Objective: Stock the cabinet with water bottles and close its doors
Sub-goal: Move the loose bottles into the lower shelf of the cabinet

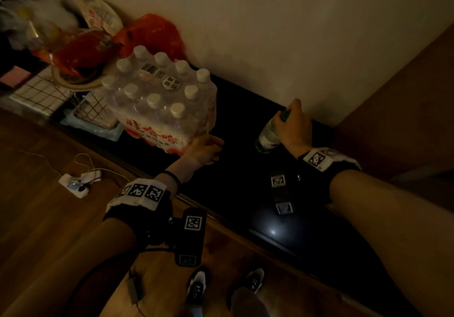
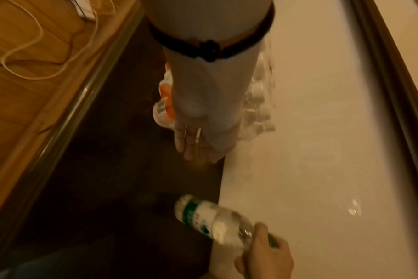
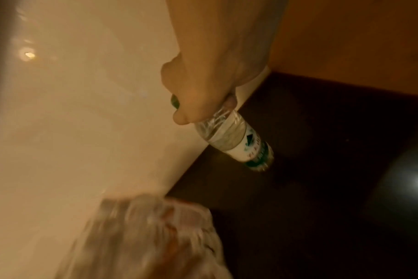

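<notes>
A shrink-wrapped pack of water bottles (image 1: 159,100) with white caps stands on the dark cabinet top (image 1: 245,149) by the wall. My left hand (image 1: 212,148) lies at the pack's near right corner, fingers relaxed and holding nothing; whether it touches the wrap I cannot tell. In the left wrist view the left hand (image 2: 198,145) shows beside the pack (image 2: 258,105). My right hand (image 1: 292,120) grips a single green-capped bottle (image 1: 266,135) by its neck, tilted, its base at or just above the top. The right wrist view shows that hand (image 3: 203,98) round the bottle (image 3: 239,141). No cabinet doors are in view.
Red bags (image 1: 152,34), a tape roll (image 1: 76,81) and wire baskets (image 1: 44,91) crowd the cabinet's left end. A power strip (image 1: 73,184) with cables lies on the wooden floor. A wooden panel (image 1: 405,120) closes the right side. My shoes (image 1: 196,287) stand at the cabinet's front.
</notes>
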